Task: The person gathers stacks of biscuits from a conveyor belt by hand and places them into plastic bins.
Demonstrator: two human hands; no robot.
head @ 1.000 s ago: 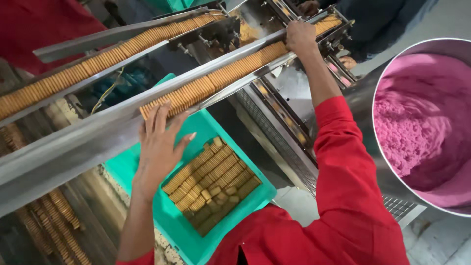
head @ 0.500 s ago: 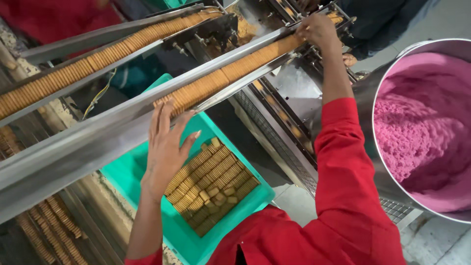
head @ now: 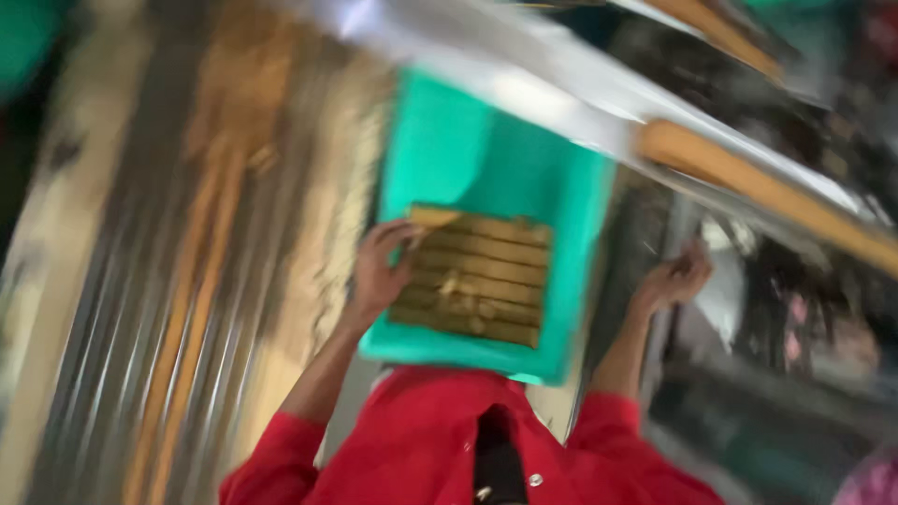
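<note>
The biscuits in the green tray look light and crumbly, so the left hand, curled at their 9 o'clock edge, should grip softly, while I cannot tell what the right hand holds.

Left hand curled, right hand seemingly fisted; both arms raised

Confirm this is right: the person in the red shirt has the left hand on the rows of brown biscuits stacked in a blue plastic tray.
Not quite: the plastic tray is green, not blue, as the head view shows. The rest holds: the left hand of the person in the red shirt rests at the edge of the rows of brown biscuits stacked in it.
</note>
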